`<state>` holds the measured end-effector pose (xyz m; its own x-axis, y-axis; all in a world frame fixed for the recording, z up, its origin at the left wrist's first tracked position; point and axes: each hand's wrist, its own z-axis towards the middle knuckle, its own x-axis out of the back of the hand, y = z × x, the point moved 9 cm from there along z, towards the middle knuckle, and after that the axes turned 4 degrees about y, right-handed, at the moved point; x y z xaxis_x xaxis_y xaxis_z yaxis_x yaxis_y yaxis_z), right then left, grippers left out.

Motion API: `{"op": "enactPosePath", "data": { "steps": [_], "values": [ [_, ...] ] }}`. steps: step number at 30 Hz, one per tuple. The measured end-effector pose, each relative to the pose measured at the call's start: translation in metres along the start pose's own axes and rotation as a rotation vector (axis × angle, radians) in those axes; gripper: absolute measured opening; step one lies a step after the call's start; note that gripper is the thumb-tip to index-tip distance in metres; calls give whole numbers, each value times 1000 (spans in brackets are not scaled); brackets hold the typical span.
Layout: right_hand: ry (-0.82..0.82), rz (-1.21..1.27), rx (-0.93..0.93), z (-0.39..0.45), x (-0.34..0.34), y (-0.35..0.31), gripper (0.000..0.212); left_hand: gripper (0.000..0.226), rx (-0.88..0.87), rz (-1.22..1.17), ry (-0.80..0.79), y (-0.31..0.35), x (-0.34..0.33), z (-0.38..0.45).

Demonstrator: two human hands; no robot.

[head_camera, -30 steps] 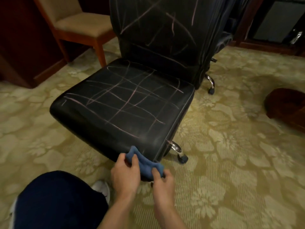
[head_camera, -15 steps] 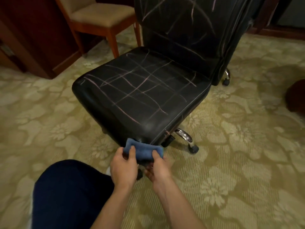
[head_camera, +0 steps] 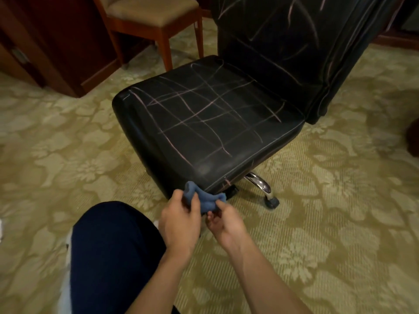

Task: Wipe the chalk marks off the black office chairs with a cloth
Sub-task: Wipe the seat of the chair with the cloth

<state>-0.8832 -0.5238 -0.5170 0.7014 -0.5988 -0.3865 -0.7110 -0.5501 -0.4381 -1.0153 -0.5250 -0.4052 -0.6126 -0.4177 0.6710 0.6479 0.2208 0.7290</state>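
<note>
Head view: chalk-lined black chair on patterned green carpet.

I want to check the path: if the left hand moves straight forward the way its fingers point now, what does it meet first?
Probably the front corner of the black office chair seat. The left hand grips the blue cloth just below that edge; depth is unclear.

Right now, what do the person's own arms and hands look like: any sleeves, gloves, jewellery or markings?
Both forearms are bare up to the frame edge, with no sleeve showing. The left hand and right hand wear no gloves, and no ring, watch or bracelet shows on the fingers or wrists. No markings are visible. The only clothing in view is a dark navy trouser leg.
</note>
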Motion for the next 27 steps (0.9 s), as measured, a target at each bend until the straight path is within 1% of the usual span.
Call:
{"op": "enactPosePath", "data": {
  "steps": [2,4,6,8,10,12,15,17,18,20,22,24,27],
  "values": [
    [-8,86,23,9,0,-8,22,25,-139,31,-41,23,-8,5],
    [-24,176,60,16,1,-18,33,22,-216,50,-69,38,-15,6],
    [-64,231,89,14,-1,-19,32,21,-225,68,-84,43,-18,5],
    [-91,240,87,9,-5,-3,27,14,-215,87,-80,35,-16,2],
    [-108,192,67,6,-6,27,23,16,-169,128,-62,15,-10,-4],
    [-104,110,4,2,-6,60,26,21,-119,168,-53,-8,-2,-12],
    [-103,93,-42,-4,-12,78,28,17,-25,177,-21,-39,12,-14],
    [-128,101,12,-7,-23,62,22,15,37,136,11,-51,20,-8],
    [-130,67,61,-9,-27,50,18,15,86,84,27,-55,22,-6],
    [-111,-59,162,-12,-33,29,11,13,229,-87,73,-60,21,-6],
    [-102,-183,246,-16,-38,12,6,12,438,-308,110,-68,11,-11],
    [-99,-236,289,-19,-43,1,3,9,629,-525,152,-77,-3,-16],
    [-76,-251,332,-22,-48,-19,3,7,773,-748,195,-76,-19,-14]
  ]
}}
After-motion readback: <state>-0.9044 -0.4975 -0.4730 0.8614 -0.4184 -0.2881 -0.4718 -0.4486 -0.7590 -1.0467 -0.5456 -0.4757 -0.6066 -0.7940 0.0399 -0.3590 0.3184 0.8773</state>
